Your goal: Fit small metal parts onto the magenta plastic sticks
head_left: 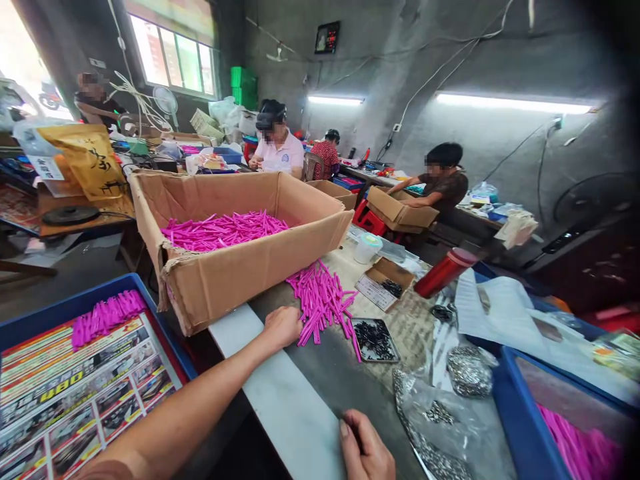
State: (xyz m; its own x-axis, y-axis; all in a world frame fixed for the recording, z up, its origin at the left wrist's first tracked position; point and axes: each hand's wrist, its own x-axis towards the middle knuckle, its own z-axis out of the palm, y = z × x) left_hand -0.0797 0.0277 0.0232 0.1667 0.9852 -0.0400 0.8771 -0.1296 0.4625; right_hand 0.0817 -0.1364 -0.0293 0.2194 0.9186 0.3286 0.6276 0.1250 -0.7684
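1. Nearest of all, the seated person's left forearm slants up from the bottom, crossing in front of a blue tray.
2. That tray, on the far left, has a printed sheet in it, with pink sticks bunched on the sheet's far end.
3. Next comes a big open carton, its flap edges worn, with a broad heap of the same sticks inside.
4. Behind the carton I see a person in a pale shirt, head bent.
5. Just in front of the carton's near right corner is the left hand, fingers curled in at the edge of the loose sticks; I can't tell whether it grips any.
6. Those sticks form a pile on the table, spilling towards the right.
7. Lower down, by the edge of a pale board, is the right hand, loosely curled, thumb beside the bent forefinger; whether it holds anything, I can't tell.
8. Just beyond the pile sits a small dish of black pins.
9. Further right lie a red flask and a clear bag of shiny metal bits.
10. At the far right, a blue bin holds more pink sticks.
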